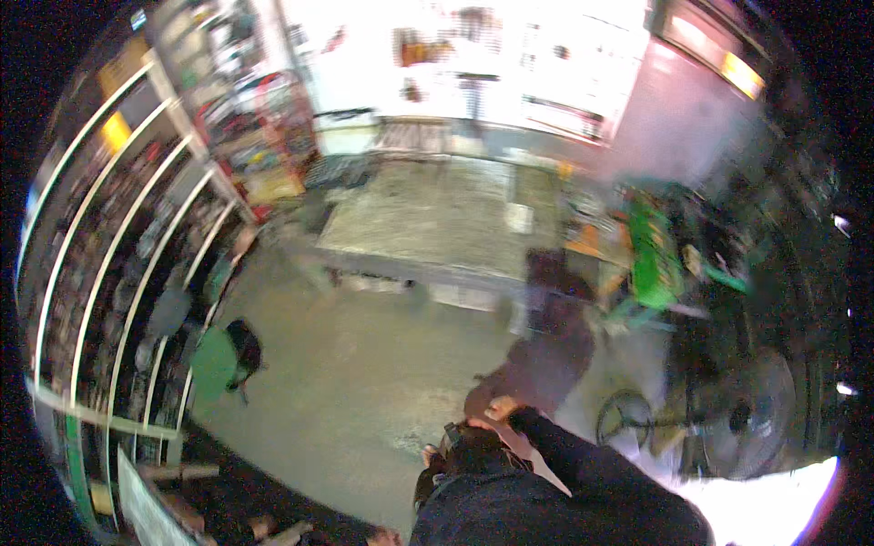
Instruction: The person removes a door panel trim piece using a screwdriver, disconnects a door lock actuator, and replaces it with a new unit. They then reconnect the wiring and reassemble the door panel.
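My right hand [499, 407] is raised in front of my body at the end of a dark sleeve [569, 450]. Its fingers look curled in, and whatever lies in them, if anything, is too blurred to name. Lower and to the left, only a small part of my left hand [430, 453] shows past the dark clothing, its fingers blurred and partly hidden. A dark form [473, 448] sits between the two hands; I cannot make out what it is.
A long workbench [419, 214] stands ahead below a bright tool wall [446, 55]. Loaded racks [137, 264] line the left, with a green round-topped object [215, 364] beside them. Green equipment [651, 255] and a large round fan-like thing [742, 417] stand to the right.
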{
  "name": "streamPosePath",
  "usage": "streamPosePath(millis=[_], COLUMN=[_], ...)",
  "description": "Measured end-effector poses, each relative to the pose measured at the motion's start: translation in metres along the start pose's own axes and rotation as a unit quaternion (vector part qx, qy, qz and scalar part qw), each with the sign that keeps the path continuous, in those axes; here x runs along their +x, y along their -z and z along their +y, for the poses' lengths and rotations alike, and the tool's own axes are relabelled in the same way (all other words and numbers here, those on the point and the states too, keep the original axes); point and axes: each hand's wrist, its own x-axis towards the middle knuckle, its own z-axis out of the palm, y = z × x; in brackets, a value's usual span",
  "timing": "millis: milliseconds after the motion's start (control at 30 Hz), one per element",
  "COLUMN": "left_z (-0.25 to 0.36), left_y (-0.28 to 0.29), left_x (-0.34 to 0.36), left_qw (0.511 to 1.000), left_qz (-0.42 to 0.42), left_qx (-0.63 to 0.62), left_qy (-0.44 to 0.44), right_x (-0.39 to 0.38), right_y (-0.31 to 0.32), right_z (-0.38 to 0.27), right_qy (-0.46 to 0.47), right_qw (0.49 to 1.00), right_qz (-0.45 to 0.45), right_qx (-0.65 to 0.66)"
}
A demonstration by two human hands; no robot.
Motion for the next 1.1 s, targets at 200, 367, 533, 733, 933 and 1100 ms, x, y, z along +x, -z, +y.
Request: streamPosePath(millis=[200,367,533,733,933,1100], left_z=[0.307,0.490,0.472,0.406,0.520,0.745], left_y=[0.075,0.098,0.123,0.181,0.242,0.293], left_x=[0.194,0.286,0.340,0.375,0.518,0.680], left_qw=[0.683,0.942,0.974,0.993,0.945,0.916], left_qz=[0.302,0.162,0.102,0.099,0.118,0.176], left_qx=[0.437,-0.020,0.115,0.061,0.302,0.319], left_qy=[-0.501,-0.293,-0.164,0.009,-0.030,-0.166], right_x=[0.105,0.269,0.502,0.881,1.070,1.111], right_y=[-0.038,-0.016,0.013,0.089,0.078,0.010], right_z=[0.012,-0.035,-0.064,-0.162,-0.346,-0.475], right_qy=[-0.179,-0.328,-0.440,-0.282,-0.130,-0.123], right_qw=[0.946,0.886,0.773,0.586,0.703,0.838], right_qz=[-0.269,-0.299,-0.183,-0.040,-0.213,-0.308], right_qx=[0.025,0.131,0.420,0.758,0.665,0.433])
